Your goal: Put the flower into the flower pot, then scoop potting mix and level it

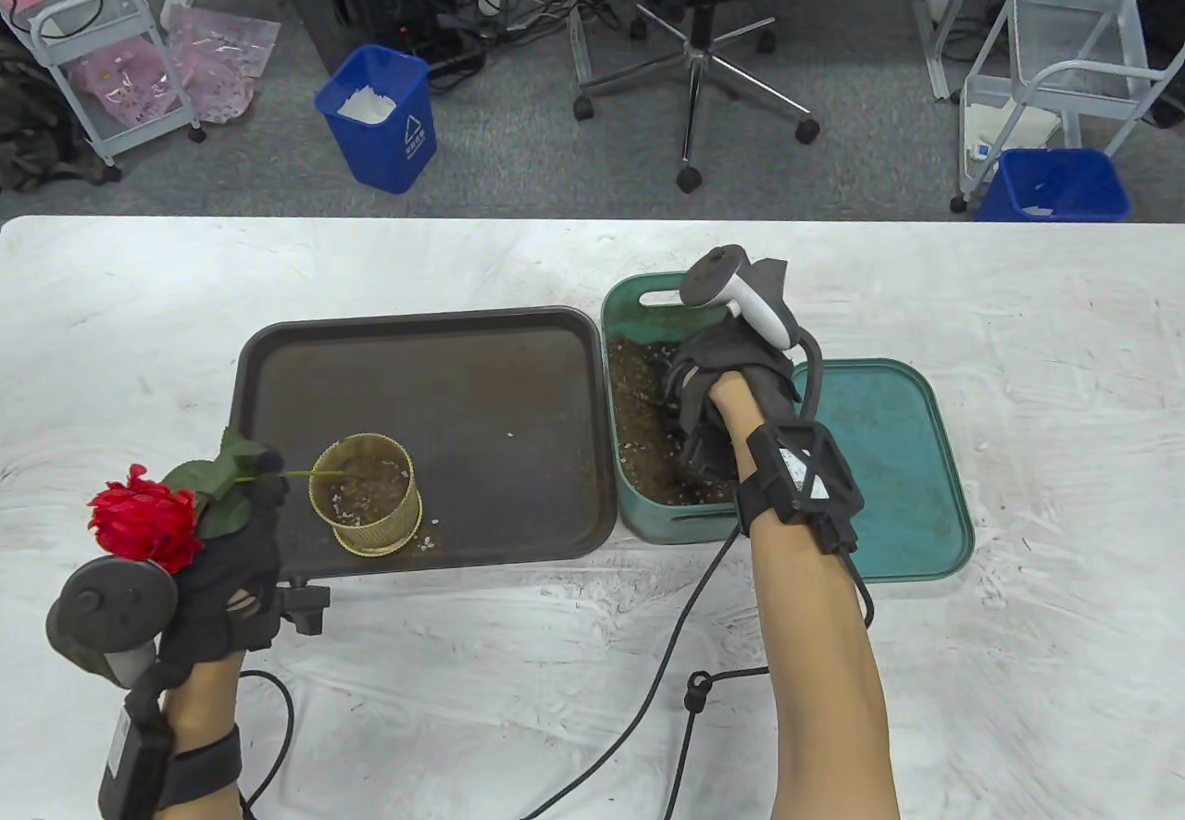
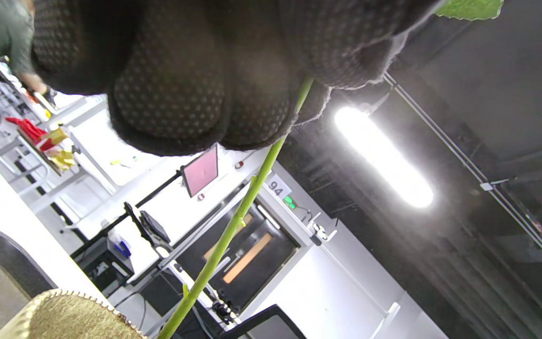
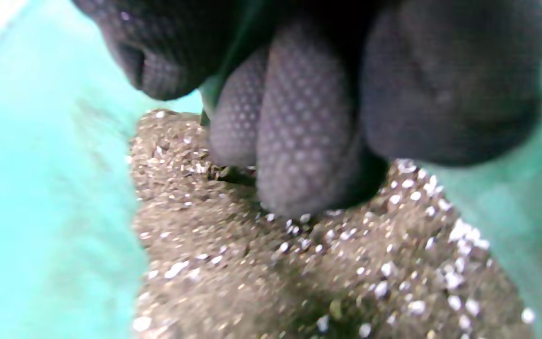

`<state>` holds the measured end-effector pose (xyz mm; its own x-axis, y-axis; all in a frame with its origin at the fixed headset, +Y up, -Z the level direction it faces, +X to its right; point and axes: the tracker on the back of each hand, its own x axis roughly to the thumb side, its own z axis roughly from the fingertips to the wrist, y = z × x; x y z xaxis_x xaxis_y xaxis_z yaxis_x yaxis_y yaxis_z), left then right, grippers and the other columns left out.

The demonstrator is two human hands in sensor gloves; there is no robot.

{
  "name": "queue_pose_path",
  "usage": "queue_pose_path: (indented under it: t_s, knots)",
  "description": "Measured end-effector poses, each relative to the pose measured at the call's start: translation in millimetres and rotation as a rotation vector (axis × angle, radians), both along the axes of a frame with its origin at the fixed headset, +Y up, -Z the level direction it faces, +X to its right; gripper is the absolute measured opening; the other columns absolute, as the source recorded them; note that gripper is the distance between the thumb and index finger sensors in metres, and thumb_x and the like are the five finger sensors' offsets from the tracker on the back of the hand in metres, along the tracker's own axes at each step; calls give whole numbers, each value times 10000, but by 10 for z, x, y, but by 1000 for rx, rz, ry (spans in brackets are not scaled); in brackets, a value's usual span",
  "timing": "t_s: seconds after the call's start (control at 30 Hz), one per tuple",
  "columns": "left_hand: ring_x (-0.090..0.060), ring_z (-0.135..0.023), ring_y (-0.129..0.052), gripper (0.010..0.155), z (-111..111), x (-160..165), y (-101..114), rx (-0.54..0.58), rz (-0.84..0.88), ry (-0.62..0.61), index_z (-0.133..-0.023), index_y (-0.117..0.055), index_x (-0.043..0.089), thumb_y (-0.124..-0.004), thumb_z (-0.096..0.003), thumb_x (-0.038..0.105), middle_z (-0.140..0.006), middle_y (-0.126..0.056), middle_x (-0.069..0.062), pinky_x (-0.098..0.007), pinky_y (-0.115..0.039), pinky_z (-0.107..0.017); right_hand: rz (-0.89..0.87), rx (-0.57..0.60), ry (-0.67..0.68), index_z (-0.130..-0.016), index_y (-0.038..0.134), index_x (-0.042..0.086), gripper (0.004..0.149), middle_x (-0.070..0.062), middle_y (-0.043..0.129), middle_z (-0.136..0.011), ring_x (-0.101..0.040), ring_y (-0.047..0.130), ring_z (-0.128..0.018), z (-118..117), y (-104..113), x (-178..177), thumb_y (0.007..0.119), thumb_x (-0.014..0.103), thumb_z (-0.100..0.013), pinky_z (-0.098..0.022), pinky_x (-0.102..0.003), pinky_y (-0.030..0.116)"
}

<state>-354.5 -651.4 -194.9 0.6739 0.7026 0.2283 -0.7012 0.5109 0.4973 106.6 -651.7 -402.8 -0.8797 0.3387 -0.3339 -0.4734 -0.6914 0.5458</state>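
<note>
We've got our left hand point(image 1: 227, 570) pinching the thin green stem of the red artificial rose point(image 1: 143, 516), fingers curled round it just below the leaves. The bloom hangs out to the left, over the white table point(image 1: 1065, 320), while the stem end reaches across into the small gold mesh flower pot point(image 1: 366, 494). The left wrist view shows the stem running from our fingers point(image 2: 167, 108) down toward the pot's scalloped rim. We judge we're holding it this way to keep the flower propped in the pot, since there's only a thin layer of mix in there & it wouldn't stand by itself.

The pot sits at the front left of the dark brown rectangular plastic tray point(image 1: 463, 366), prob. so spills land on the tray, not the table; a few white grains lie beside the pot already.

Our right hand point(image 1: 717, 413) is down inside the green plastic tub point(image 1: 639, 302) of brown potting mix w/ white specks point(image 1: 639, 422), just right of the tray. In the right wrist view the fingers point(image 3: 299, 141) are bunched & curled, tips pressing into the mix. A green edge shows between them, maybe a scoop handle, but we can't tell what it is, or whether the hand grips anything.

The tub's teal lid point(image 1: 889, 450) lies flat to the right, touching the tub, out of the way.

Step in hand, as we read it: first scoop of mix, w/ the flower steadied.
</note>
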Motion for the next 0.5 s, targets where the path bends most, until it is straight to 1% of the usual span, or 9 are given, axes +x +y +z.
queue_pose_path:
  t_s: [0.17,0.33,0.43,0.5]
  knots:
    - [-274,-434,-1055,441,-7,20,-5,2,1,-15,-777,-891,234,-775,-381,390,-656,-989,-4,-444,-872,-436,-198,-53,-75,-864,746,18,558,-105,1017,-540,-263,1085,-254,143,13,144,758,317,-392,-131,-394,955]
    - [-273,-434,-1055,440,-4,90,0,6,-8,-40,-775,-892,235,-776,-381,389,-655,-990,-4,-443,-872,-435,-382,-89,-222,-861,734,-6,558,-115,1010,-541,-254,1090,-246,327,-84,333,745,307,-399,-111,-378,966]
    - [-273,-434,-1055,440,4,153,9,11,-28,-56,-776,-892,234,-776,-380,389,-656,-990,-5,-442,-872,-437,-460,-82,-303,-857,727,-12,553,-124,1004,-544,-254,1094,-242,438,-153,386,741,300,-402,-103,-371,973]
    - [-274,-435,-1055,441,6,189,12,13,-39,-66,-776,-892,235,-776,-379,389,-656,-990,-4,-443,-872,-437,-499,-66,-341,-856,724,-15,552,-124,1004,-545,-252,1096,-241,500,-156,394,739,300,-402,-100,-367,978]
